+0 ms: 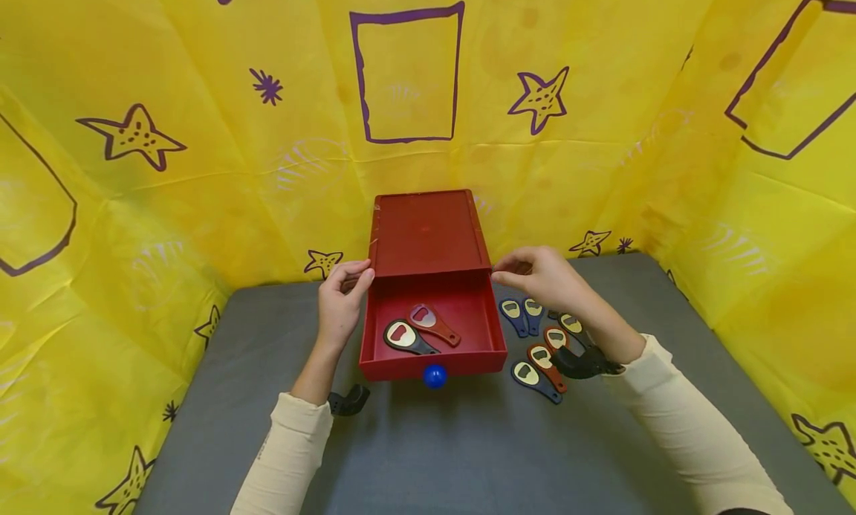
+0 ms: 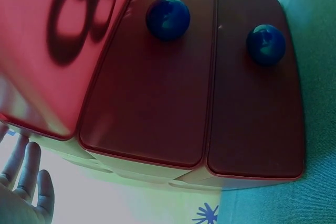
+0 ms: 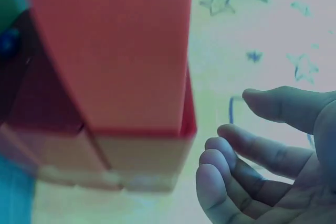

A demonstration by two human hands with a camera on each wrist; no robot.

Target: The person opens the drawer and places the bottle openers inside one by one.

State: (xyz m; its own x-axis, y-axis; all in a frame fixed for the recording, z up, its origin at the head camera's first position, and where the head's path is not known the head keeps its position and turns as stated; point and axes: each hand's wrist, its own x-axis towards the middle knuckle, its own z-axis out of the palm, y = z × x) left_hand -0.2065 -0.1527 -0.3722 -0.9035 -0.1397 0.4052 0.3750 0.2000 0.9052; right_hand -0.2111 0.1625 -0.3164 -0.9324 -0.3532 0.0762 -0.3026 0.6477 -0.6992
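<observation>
A red chest of drawers (image 1: 428,232) stands on the table with its top drawer (image 1: 468,363) pulled out. Two bottle openers lie inside it: a black one (image 1: 401,335) and a red one (image 1: 433,323). My left hand (image 1: 341,299) is at the chest's left front corner, fingers loosely bent; whether the fingertips touch is unclear. At the right front corner is my right hand (image 1: 545,277), its thumb and fingers apart and holding nothing in the right wrist view. Below it, several blue, red and black bottle openers (image 1: 527,374) lie on the table.
Two lower drawers with blue knobs (image 2: 168,18) are closed in the left wrist view. The top drawer's blue knob (image 1: 435,376) sticks out at the front. A grey table (image 1: 414,448) carries everything, and yellow patterned cloth (image 1: 301,128) hangs behind and at both sides.
</observation>
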